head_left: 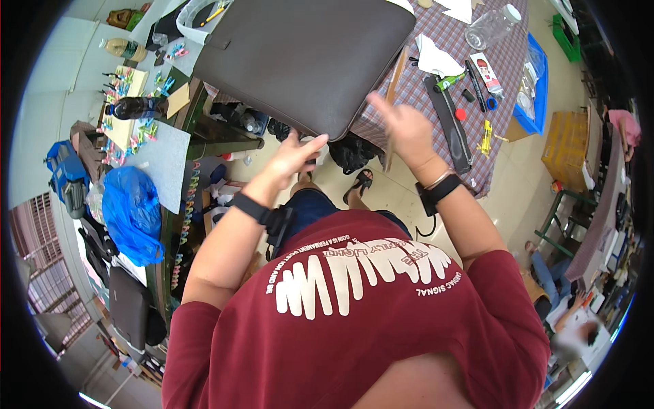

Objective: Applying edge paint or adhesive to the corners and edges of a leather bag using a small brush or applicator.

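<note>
A large dark brown leather-like case or bag (pixel 300 61), flat-sided with rounded corners, lies on the checked tablecloth and juts over the table's near edge. My left hand (pixel 294 160) is just below its near corner, thumb and fingers apart, fingertips close to the lower edge. Beyond the right side of the case is my right hand (pixel 411 136), with one finger stretched toward that edge and the others partly bent. Nothing shows in either hand. Whether the fingertips touch the case is hard to tell.
Right of the case, the checked cloth (pixel 426 153) holds a black bar-shaped tool (pixel 449 126), a white tube (pixel 486 73), a yellow cutter (pixel 486 138) and a clear jar (pixel 492 28). A side bench at left carries a dark bottle (pixel 139 108), small clips and a blue plastic bag (pixel 133 215).
</note>
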Demonstrator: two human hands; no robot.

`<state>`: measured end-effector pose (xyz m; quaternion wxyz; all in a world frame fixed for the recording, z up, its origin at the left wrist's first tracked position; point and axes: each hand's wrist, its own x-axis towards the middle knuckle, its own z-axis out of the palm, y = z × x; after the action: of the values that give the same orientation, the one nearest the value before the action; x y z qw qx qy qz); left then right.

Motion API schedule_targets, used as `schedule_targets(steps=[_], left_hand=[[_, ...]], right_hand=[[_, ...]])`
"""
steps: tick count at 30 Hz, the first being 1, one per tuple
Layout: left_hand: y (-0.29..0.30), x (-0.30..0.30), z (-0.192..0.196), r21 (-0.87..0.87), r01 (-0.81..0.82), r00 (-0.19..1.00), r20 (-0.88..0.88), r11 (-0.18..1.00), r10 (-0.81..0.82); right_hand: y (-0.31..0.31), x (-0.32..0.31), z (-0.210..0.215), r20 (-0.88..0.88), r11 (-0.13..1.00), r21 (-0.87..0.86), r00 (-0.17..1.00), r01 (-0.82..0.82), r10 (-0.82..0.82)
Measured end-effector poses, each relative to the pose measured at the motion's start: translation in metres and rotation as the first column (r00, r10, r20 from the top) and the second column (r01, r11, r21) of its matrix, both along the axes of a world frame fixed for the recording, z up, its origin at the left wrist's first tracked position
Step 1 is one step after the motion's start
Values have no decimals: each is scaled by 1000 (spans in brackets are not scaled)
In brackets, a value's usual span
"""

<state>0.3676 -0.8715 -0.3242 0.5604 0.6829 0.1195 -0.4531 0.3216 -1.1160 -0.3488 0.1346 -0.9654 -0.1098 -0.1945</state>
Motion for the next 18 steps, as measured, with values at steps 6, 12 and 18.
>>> schedule_targets(steps=[6,12,18], left_hand=[[104,129,26,265,-96,794,602,960,-87],[140,280,1,567,-117,904,400,815,-149],[144,299,50,-84,60,953,300,995,-32]], right_hand=[[2,-15,-6,-54,927,346,989,145,-134],[63,-17,3,-341,526,750,916,401,-212],[94,-23,-19,-271,24,958,932,285,-240]])
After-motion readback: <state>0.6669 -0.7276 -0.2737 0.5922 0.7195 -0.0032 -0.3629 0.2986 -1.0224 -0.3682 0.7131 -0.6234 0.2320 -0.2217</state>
